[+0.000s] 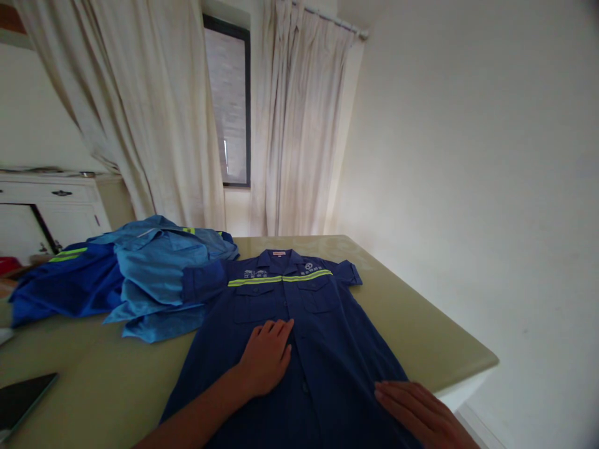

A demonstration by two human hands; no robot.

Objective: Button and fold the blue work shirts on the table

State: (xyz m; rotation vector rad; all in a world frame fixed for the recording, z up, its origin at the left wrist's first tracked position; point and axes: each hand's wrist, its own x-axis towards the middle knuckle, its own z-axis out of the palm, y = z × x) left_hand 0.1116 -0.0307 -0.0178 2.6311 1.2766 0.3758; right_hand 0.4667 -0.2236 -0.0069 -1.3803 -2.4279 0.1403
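Observation:
A dark navy short-sleeved work shirt point(322, 324) with a yellow-green reflective chest stripe lies flat, front up, on the beige table point(421, 324), collar away from me. My left hand point(266, 358) rests palm down on the shirt's middle, fingers stretched out flat and together. My right hand point(418, 411) lies flat on the shirt's lower right edge, fingers extended toward the left. Neither hand holds anything.
A pile of lighter blue work clothes point(150, 274) with reflective stripes lies on the table's left. A dark tablet or phone point(23, 399) sits at the near left edge. Behind stand a white cabinet point(51, 206), cream curtains point(290, 125) and a window point(229, 106). A white wall is on the right.

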